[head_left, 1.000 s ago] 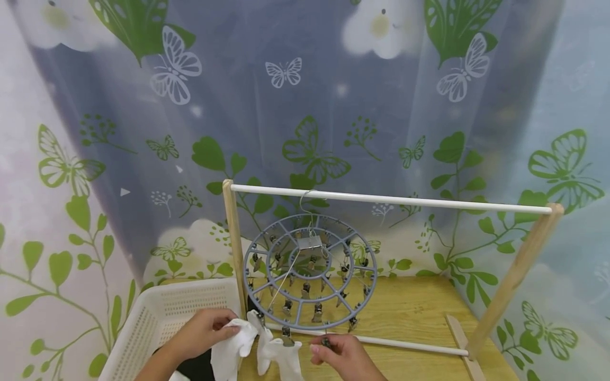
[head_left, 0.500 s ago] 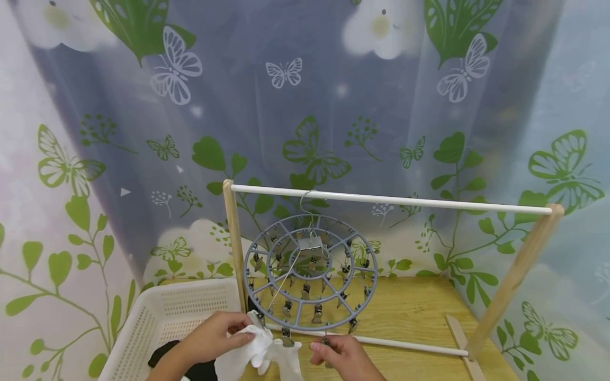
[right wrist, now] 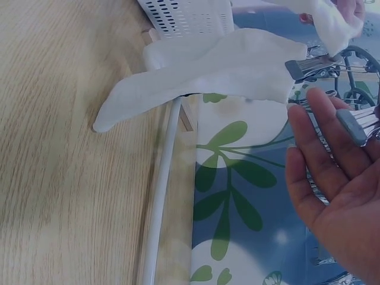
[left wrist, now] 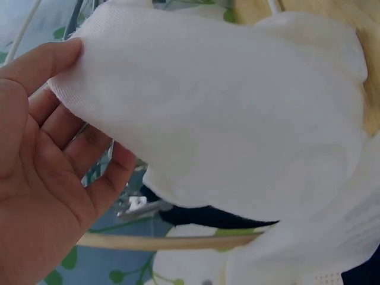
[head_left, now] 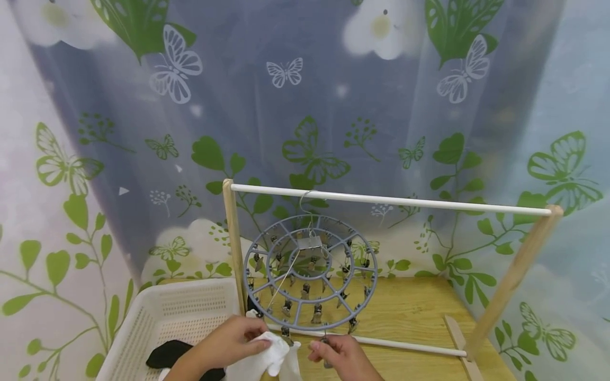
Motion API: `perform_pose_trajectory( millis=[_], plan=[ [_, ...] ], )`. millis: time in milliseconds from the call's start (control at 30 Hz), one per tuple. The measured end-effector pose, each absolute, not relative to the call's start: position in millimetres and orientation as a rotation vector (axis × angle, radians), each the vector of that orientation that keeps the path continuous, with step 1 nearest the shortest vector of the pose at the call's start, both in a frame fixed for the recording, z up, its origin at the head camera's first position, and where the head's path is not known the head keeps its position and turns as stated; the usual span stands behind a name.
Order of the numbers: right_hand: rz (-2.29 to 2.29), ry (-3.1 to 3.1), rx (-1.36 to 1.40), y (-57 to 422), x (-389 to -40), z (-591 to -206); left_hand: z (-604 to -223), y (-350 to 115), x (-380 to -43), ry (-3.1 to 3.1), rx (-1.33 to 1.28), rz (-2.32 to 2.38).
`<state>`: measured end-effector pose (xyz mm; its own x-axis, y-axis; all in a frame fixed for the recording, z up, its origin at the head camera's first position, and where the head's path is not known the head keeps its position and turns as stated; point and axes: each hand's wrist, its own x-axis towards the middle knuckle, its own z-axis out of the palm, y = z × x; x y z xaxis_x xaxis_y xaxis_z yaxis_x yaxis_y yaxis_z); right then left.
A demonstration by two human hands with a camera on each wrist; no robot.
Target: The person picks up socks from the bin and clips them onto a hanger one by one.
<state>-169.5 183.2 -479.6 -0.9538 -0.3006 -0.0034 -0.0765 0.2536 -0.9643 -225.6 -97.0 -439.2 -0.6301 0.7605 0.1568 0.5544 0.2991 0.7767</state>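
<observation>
My left hand (head_left: 233, 346) pinches a white sock (head_left: 274, 353) by its ribbed cuff, between thumb and index finger, as the left wrist view shows. My right hand (head_left: 350, 360) holds a metal clip (head_left: 326, 364) at the near rim of a grey round clip hanger (head_left: 310, 243). In the right wrist view that clip (right wrist: 351, 126) has grey pads, and nothing is seen between them. Beside it another white sock (right wrist: 208, 71) hangs from a neighbouring clip (right wrist: 306, 68). A further white sock at the rim, left of these, is mostly hidden behind my left hand.
The hanger hooks over the white top bar (head_left: 391, 199) of a rack with wooden posts (head_left: 514, 280). A lower white rod (head_left: 405, 343) runs above the wooden table (head_left: 405, 301). At left stands a white perforated basket (head_left: 138, 307) with black cloth (head_left: 167, 353) inside.
My left hand has moved right with the white sock, towards the right hand, and now covers part of the hanging socks. The right hand stays at the clip, almost unmoved.
</observation>
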Motion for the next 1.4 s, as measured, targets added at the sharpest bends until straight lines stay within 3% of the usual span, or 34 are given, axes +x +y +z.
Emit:
perform_pose_trajectory(
  millis=[467, 733, 1133, 1400],
  plan=[
    [-1.779, 2.361, -0.307, 176.2, -169.8, -481.9, -447.5, -72.2, -214.8, 2.285, 1.197, 1.278],
    [-1.785, 2.379, -0.337, 173.5, -171.0, -480.8, -458.8, -64.4, -211.7, 2.195, 1.018, 1.317],
    [-1.769, 2.464, -0.350, 169.7, -164.7, -486.3, -484.9, -59.6, -210.8, 2.125, 1.113, 1.373],
    [-1.810, 2.522, -0.407, 167.7, -170.0, -480.5, -482.8, -53.8, -215.1, 2.222, 1.165, 1.325]
  ],
)
